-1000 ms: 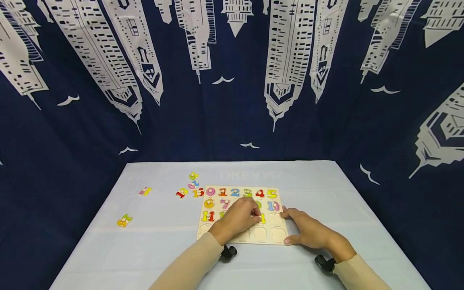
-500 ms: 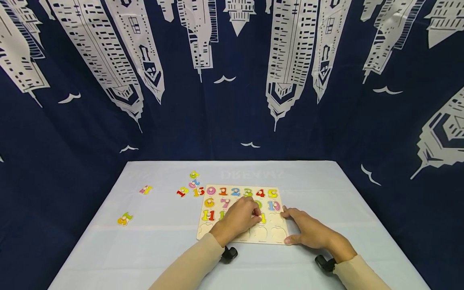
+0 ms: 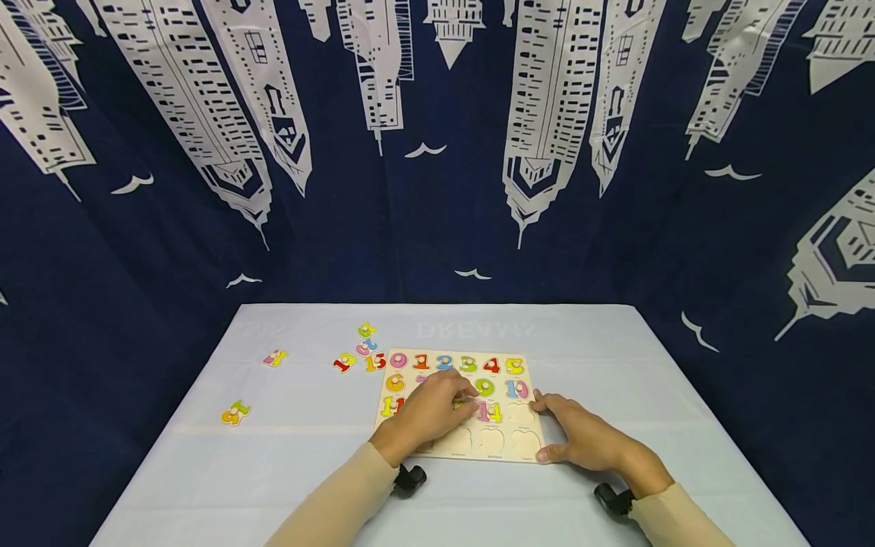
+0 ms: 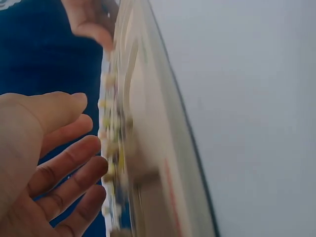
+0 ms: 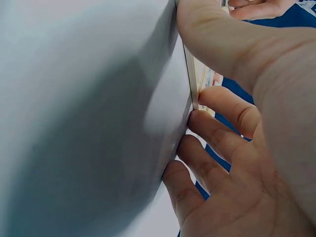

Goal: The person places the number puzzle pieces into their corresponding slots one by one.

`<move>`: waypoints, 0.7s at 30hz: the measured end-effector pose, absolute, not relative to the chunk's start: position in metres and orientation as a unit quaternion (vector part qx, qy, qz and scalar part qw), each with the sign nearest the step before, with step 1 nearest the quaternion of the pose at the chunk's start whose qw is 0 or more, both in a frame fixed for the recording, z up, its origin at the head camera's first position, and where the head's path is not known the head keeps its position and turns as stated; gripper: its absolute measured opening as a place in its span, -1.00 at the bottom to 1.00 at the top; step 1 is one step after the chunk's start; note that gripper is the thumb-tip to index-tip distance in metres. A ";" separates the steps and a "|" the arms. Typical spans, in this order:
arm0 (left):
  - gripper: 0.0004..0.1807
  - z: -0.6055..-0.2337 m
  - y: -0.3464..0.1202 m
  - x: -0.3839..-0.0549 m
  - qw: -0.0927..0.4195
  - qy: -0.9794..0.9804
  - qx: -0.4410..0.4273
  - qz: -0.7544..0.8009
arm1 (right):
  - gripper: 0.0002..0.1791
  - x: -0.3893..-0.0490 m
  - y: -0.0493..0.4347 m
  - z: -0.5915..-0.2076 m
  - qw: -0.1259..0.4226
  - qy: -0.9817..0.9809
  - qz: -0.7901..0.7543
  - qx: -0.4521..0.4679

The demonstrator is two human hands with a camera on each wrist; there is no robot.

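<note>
A wooden number puzzle board (image 3: 509, 454) lies flat on the white table, with several colored knobbed number pieces in its upper rows. My left hand (image 3: 432, 406) is over the board's middle, fingers loosely bent and holding nothing; in the left wrist view, a gap shows between its thumb and fingers. Just right of it, the pink-and-yellow 14 piece (image 3: 488, 412) sits in its slot. My right hand (image 3: 588, 433) touches the board's right edge with thumb and index finger. The left hand hides part of the middle rows.
Left of the board lie loose pieces: a red-and-yellow 13 (image 3: 344, 362), a 15 (image 3: 374, 362), a blue-and-pink piece (image 3: 366, 347), a yellow-green piece (image 3: 366, 330), a pink-and-yellow piece (image 3: 276, 358) and an orange-and-green piece (image 3: 235, 412). A dark blue patterned cloth (image 3: 424, 228) hangs behind the table.
My left hand has let go of the 14 piece and moved left, uncovering it in its slot. The right hand stays at the board's edge.
</note>
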State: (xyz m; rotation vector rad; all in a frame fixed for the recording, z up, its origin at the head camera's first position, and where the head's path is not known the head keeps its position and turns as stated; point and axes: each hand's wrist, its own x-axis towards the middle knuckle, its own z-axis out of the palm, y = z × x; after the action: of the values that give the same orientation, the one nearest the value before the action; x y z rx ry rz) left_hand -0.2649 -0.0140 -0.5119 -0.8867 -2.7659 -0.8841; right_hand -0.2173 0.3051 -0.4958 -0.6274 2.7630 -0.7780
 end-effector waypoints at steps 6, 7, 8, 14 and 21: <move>-0.79 -0.509 -0.040 -0.270 0.078 -0.910 -0.254 -0.318 | -0.08 -0.217 0.305 -0.496 0.102 0.936 -0.265 -0.208; -0.78 -0.508 -0.044 -0.271 0.081 -0.910 -0.246 -0.322 | -0.08 -0.217 0.305 -0.496 0.103 0.936 -0.266 -0.207; -0.78 -0.508 -0.049 -0.273 0.085 -0.911 -0.238 -0.325 | -0.08 -0.217 0.305 -0.496 0.104 0.935 -0.268 -0.207; -0.76 -0.505 -0.079 -0.281 0.103 -0.918 -0.179 -0.339 | -0.09 -0.217 0.306 -0.497 0.104 0.935 -0.269 -0.208; -0.75 -0.508 -0.113 -0.296 0.118 -0.928 -0.114 -0.334 | -0.09 -0.217 0.306 -0.497 0.098 0.936 -0.266 -0.207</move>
State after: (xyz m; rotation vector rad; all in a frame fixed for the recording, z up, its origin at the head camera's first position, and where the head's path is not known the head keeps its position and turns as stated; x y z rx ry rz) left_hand -0.2962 -0.1131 -0.5076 -0.3343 -2.7153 -0.9764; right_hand -0.2166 0.3061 -0.4967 -0.6118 2.7708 -0.7871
